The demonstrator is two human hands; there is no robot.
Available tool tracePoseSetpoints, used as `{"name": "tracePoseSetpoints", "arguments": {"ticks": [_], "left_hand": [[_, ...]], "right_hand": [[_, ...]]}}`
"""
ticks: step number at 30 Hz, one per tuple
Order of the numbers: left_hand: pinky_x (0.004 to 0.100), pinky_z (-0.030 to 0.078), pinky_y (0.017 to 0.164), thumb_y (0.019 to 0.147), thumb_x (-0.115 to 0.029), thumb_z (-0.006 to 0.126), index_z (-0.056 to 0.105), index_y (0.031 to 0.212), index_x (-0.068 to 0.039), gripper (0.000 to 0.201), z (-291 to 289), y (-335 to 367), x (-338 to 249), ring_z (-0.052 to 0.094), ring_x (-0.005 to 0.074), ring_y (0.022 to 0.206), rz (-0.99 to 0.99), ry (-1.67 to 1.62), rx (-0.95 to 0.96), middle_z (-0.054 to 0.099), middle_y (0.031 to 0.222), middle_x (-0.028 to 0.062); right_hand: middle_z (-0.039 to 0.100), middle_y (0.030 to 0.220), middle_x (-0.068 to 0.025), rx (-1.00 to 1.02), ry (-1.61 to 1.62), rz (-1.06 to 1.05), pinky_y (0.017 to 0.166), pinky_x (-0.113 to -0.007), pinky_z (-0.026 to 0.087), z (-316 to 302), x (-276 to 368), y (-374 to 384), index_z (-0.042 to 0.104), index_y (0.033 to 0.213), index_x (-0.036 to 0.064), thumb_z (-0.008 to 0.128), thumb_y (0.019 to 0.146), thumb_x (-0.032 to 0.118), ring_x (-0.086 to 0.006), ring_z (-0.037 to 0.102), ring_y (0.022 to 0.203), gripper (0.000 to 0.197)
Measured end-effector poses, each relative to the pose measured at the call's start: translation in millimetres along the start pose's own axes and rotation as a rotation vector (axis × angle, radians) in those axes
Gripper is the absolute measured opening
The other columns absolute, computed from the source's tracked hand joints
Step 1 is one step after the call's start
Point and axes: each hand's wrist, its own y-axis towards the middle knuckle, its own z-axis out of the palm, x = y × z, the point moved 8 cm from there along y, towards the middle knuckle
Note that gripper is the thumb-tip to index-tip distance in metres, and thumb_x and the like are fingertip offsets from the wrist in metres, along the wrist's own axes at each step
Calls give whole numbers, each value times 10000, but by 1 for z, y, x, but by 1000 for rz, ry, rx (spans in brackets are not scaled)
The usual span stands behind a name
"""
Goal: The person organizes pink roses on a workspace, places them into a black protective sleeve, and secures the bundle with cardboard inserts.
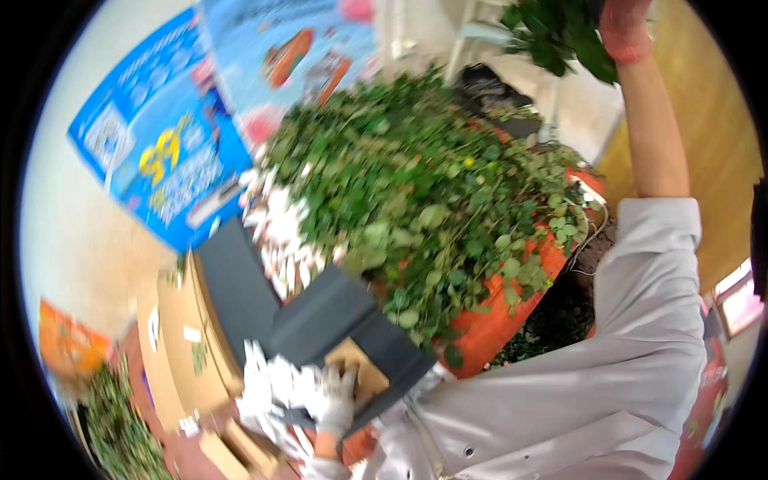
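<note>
At the lower middle, my left hand (334, 398) wears a pale glove and rests at a small brown cardboard piece (360, 372) on a dark grey board (320, 312). Its fingers are smeared, so their grip is unclear. A bunched white bundle (276, 386) lies right beside that hand. My right arm is stretched far up to the top right, where my right hand (626, 28), bare with a reddish band at the wrist, is closed on dark green leafy stems (560, 36). The picture's upper edge cuts off part of this hand.
A big heap of leafy stems (416, 184) covers an orange-red surface (496, 320), with many white-pink pieces (276, 228) along its left side. Cardboard sheets (192, 344) stand at left. More cut foliage (128, 424) lies lower left. A white cable (596, 232) hangs at right.
</note>
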Motion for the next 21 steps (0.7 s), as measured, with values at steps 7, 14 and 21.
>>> {"name": "tracePoseSetpoints", "arguments": {"ticks": [7, 14, 21], "left_hand": [[440, 389, 971, 727, -117, 630, 547, 1209, -58, 493, -3, 3, 5, 486, 375, 1141, 118, -191, -170, 527, 1207, 187], [287, 434, 929, 764, 109, 466, 556, 1183, 43, 434, 14, -40, 81, 564, 152, 1040, -373, -1495, -444, 618, 1103, 89], [282, 482, 796, 852, -32, 538, 601, 1089, 45, 257, -37, -72, 65, 607, 163, 858, -403, -944, -583, 645, 960, 102]], "right_hand": [[599, 948, -147, 1130, -250, -748, 655, -370, 500, 211, 223, -266, 523, 1173, -16, 577, 763, 229, -246, 615, 808, 481], [602, 934, -150, 1639, 266, -126, 661, -396, 504, 313, 288, -479, 480, 1149, -26, 588, 734, 221, -289, 635, 832, 495], [570, 1061, -161, 1783, 218, -50, 772, -397, 497, 289, 281, -422, 413, 1292, -24, 591, 775, 231, -288, 600, 964, 602]]}}
